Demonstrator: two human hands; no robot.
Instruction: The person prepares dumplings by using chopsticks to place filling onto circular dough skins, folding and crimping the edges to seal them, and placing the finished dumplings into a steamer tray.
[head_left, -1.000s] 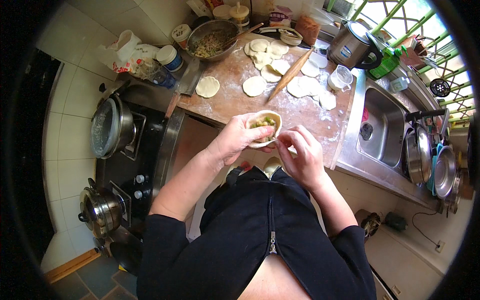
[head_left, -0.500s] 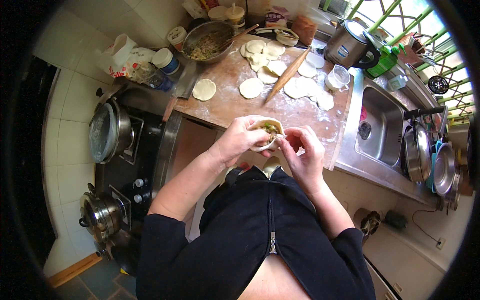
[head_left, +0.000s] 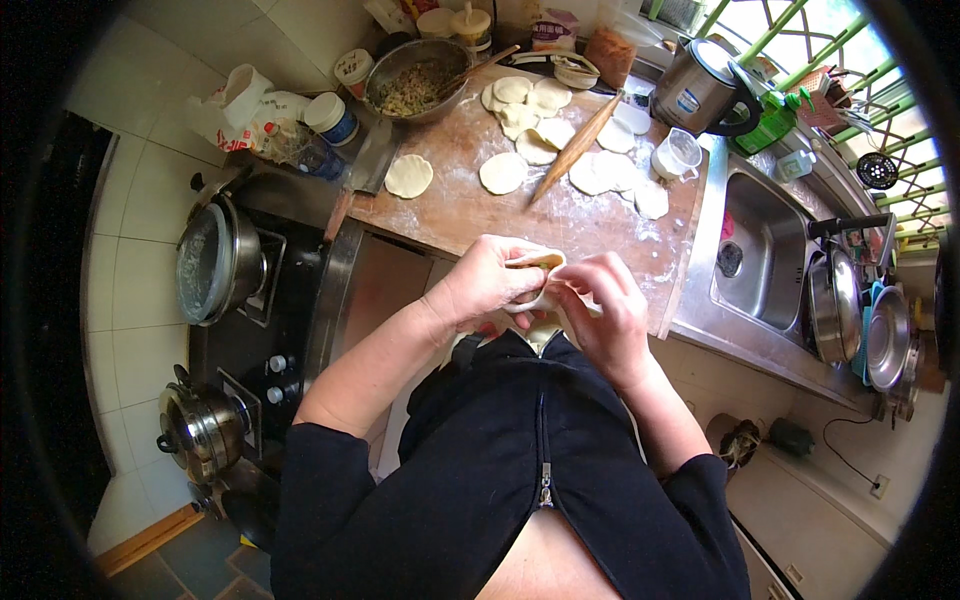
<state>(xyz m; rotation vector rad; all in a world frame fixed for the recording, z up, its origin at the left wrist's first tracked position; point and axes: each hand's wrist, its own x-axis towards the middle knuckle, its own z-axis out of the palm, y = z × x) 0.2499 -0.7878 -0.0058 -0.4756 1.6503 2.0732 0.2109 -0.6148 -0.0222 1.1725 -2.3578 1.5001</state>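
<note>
Between my hands, just off the near edge of the floured wooden board (head_left: 440,222), is a stuffed dumpling (head_left: 549,262) folded partly round its filling. My left hand (head_left: 484,278) cups it from the left, fingers wrapped along its side. With thumb and fingers, my right hand (head_left: 606,303) pinches the dough edge on the right. Only a narrow opening shows at the top, and the fingers cover much of the dough. Flat dough rounds (head_left: 502,174) lie on the board, some overlapping, with a tapered wooden rolling pin (head_left: 577,150) across them.
A metal bowl of filling (head_left: 415,85) stands at the board's far left, a cleaver (head_left: 371,158) beside it. To the left is a stove with a lidded pot (head_left: 212,262). On the right are a steel sink (head_left: 765,250), a kettle (head_left: 700,88) and a clear plastic cup (head_left: 676,156).
The dough has been drawn together, so less filling shows. My right hand has turned inward over its right edge; my left hand stays round the dumpling.
</note>
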